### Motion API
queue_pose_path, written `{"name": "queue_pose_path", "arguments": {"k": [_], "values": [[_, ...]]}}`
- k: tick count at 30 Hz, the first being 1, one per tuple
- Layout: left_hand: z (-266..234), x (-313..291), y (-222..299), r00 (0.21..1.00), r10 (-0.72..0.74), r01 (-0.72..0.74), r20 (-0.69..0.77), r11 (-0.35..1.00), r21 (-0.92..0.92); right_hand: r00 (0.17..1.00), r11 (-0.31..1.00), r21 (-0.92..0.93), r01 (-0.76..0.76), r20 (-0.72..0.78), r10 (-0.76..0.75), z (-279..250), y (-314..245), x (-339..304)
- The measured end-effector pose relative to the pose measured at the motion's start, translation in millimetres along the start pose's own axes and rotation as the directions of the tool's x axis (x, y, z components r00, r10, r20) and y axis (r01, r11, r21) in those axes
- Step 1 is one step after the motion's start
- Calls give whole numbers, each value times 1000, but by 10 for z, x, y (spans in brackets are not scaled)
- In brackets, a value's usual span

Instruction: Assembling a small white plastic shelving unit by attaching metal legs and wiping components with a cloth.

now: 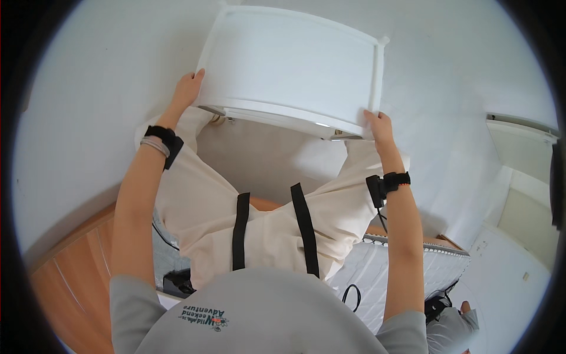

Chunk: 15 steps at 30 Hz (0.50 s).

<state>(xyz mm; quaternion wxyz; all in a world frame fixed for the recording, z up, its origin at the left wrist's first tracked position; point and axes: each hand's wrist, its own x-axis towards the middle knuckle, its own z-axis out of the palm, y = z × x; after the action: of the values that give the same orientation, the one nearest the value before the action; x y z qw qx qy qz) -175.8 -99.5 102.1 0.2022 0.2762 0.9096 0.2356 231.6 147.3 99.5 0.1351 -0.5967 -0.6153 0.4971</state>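
A white rectangular panel (295,62) with a raised rim and small knobs at its far corners is held up in front of me. My left hand (188,88) grips its left edge near the close corner, with the thumb on the rim. At the close right corner my right hand (379,125) is closed on the rim in the same way. Most of the fingers of both hands are hidden under the panel. Metal pieces (346,135) show below its near edge, above my spread knees in cream trousers (200,177).
A broad white surface (88,118) spreads around the panel. Orange-brown wood boards (76,277) lie at the lower left, and a white cabinet (522,147) stands at the right. A black cable (352,293) loops beside my right hip. Another person's grey sleeve (454,330) shows at the lower right.
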Motion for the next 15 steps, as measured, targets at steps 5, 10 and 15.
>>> {"name": "queue_pose_path", "arguments": {"k": [5, 10, 15], "values": [[-70, 93, 119, 999, 45, -53, 29, 928, 369, 1000, 995, 95, -13, -3, 13, 117, 122, 33], [206, -752, 799, 884, 444, -267, -147, 738, 620, 1000, 990, 139, -28, 10, 27, 61, 92, -27], [516, -1151, 870, 921, 87, -182, 381, 958, 222, 999, 975, 218, -44, 27, 39, 57, 154, 124]]}}
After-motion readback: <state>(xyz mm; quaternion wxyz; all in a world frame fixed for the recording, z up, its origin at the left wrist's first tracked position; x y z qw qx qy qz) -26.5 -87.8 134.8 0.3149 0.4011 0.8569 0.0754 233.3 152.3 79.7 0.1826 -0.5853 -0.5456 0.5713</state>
